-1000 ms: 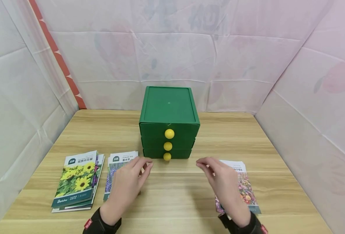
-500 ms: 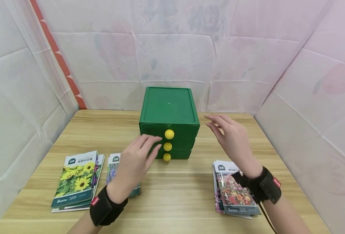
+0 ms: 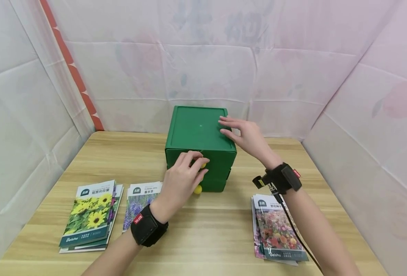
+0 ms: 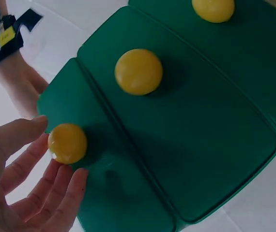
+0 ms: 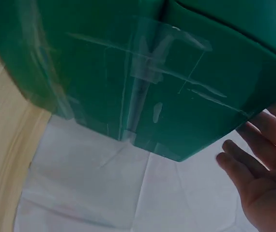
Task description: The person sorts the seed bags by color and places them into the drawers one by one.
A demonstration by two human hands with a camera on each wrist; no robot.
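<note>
Steadying the green drawer box point(image 3: 200, 132) at the back middle of the worktop point(image 3: 203, 234), your right hand point(image 3: 246, 136) lies flat on its lid, fingers straight. Your left hand point(image 3: 184, 178) reaches the top yellow knob point(image 4: 67, 143) with fingers relaxed, not yet clamped; pinch it squarely and pull straight toward you while pressing down.
</note>
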